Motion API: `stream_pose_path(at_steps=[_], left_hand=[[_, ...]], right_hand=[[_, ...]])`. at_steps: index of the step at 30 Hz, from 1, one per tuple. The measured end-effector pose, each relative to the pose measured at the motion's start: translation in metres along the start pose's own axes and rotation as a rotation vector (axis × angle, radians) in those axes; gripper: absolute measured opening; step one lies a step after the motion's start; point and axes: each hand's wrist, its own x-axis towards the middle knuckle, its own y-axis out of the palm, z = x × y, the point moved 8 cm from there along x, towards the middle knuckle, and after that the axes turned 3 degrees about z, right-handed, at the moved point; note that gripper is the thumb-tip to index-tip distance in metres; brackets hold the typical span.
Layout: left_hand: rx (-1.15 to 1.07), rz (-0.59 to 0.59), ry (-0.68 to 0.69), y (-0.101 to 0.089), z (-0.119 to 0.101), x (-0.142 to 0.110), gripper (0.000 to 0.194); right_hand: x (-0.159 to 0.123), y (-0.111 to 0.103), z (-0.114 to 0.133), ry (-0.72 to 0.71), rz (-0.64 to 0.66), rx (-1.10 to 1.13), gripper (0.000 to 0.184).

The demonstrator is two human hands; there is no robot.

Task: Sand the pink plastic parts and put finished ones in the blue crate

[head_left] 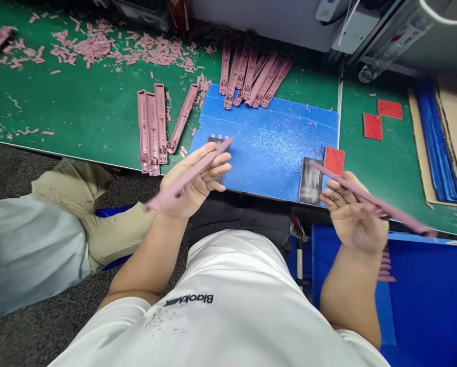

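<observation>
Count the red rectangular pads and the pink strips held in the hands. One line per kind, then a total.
Red rectangular pads: 3
Pink strips held, one in the left hand, one in the right hand: 2
Total: 5

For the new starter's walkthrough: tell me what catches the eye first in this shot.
The left hand holds a slim pink strip and the right hand a second pink strip, near the blue mat. Pink moulded bars lie beyond the mat, and pink offcuts litter the green bench at far left.
</observation>
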Motion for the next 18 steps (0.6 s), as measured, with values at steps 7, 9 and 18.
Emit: stream_pose_path(at_steps=[7, 9, 18], left_hand=[[0.723, -0.224, 0.389, -0.023, -0.041, 0.035, 0.031], [0.709, -0.192, 0.503, -0.013, -0.042, 0.066, 0.04], [0.282, -0.22, 0.601, -0.011, -0.02, 0.11, 0.071]], right_hand=[[0.053, -0.014, 0.04, -0.553, -0.379, -0.656, 0.033], [0.09, -0.006, 0.027, -0.57, -0.329, -0.479, 0.046], [0.109, 0.007, -0.012, -0.456, -0.327, -0.031, 0.082]])
